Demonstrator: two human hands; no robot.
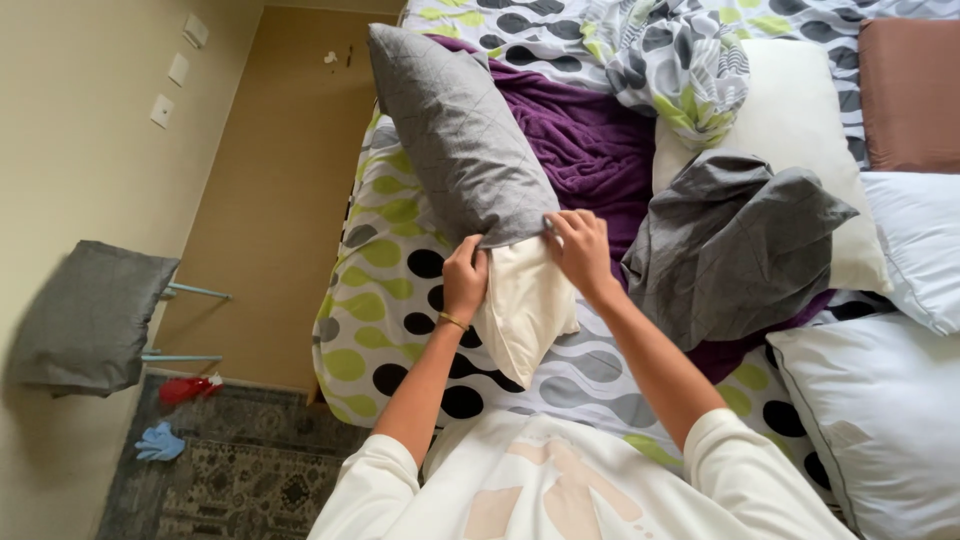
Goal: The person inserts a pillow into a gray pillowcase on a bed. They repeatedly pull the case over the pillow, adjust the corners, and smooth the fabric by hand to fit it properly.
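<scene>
A cream pillow [525,310] lies on the bed, most of it inside a grey quilted pillowcase [455,130] that stands up toward the far side. My left hand [465,278] grips the pillowcase's open edge on the left. On the right side of that same edge, my right hand [580,250] pinches the fabric. The pillow's near end sticks out uncovered below both hands.
The bed sheet [390,270] has black, grey and green dots. A purple blanket [590,150], a loose grey pillowcase [730,240] on a cream pillow [800,120], white pillows [880,420], a brown pillow [910,90]. A grey-draped rack [90,315] and patterned rug [240,470] at left.
</scene>
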